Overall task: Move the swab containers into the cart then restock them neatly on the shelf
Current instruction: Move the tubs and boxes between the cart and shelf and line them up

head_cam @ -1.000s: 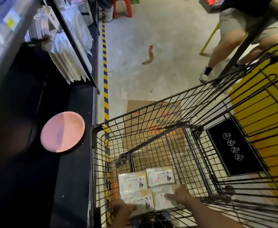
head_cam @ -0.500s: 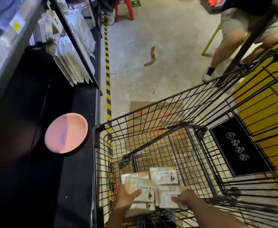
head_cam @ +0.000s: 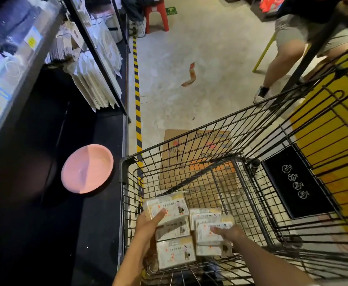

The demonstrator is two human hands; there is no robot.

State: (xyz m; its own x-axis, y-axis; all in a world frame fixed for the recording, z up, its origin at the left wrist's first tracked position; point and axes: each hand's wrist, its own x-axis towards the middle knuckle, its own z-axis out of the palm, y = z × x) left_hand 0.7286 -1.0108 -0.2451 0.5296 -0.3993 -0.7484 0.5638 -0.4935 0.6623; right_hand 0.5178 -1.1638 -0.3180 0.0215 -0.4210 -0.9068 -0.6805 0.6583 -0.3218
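Observation:
Several clear swab containers with printed labels lie in the black wire cart (head_cam: 125,168), near its left front corner. My left hand (head_cam: 148,226) grips one swab container (head_cam: 168,206) and holds it raised above the others, thumb on its lid. My right hand (head_cam: 228,233) grips a second swab container (head_cam: 210,232) from its right side, lifted a little above the pile. More containers (head_cam: 175,252) stay flat on the cart floor below. The dark lower shelf (head_cam: 98,223) lies left of the cart.
A pink round dish (head_cam: 87,168) sits on the dark shelf. White packets (head_cam: 94,83) hang on the shelf above. A flattened cardboard box (head_cam: 195,145) lies on the floor beyond the cart. A person's legs (head_cam: 280,58) stand at the upper right by a yellow wall panel (head_cam: 334,124).
Both hands went from resting on the flat containers to each lifting one. The left container has risen higher and toward the shelf side.

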